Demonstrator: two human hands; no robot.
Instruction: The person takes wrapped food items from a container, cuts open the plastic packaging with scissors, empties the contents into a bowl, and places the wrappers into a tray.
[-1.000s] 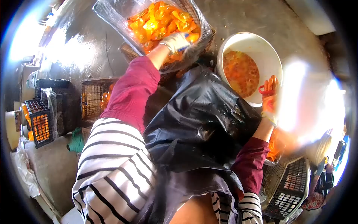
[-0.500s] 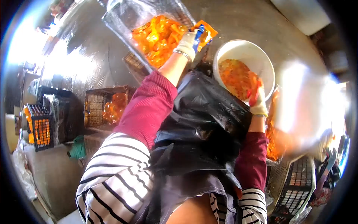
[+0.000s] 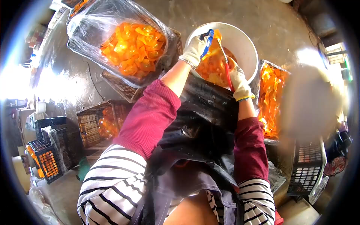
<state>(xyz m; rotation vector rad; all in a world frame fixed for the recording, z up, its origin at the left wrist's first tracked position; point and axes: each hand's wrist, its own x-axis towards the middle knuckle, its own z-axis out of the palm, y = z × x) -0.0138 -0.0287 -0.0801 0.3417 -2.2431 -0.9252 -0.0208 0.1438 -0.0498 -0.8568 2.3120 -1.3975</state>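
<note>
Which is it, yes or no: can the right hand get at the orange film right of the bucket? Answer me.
Probably yes: the right hand is near the orange film, with only the rim of the white bucket seemingly between; the red-handled tool it holds may hinder grasping.

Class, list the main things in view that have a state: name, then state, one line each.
Left hand: gloved, gripping
Right hand: gloved, gripping
Orange packet: held; sealed or cut unclear
Red-handled scissors: held; open or shut unclear
White bucket: open, partly filled
Clear plastic liner: wrinkled, holding heaped orange packets
Black apron: creased, shiny
</note>
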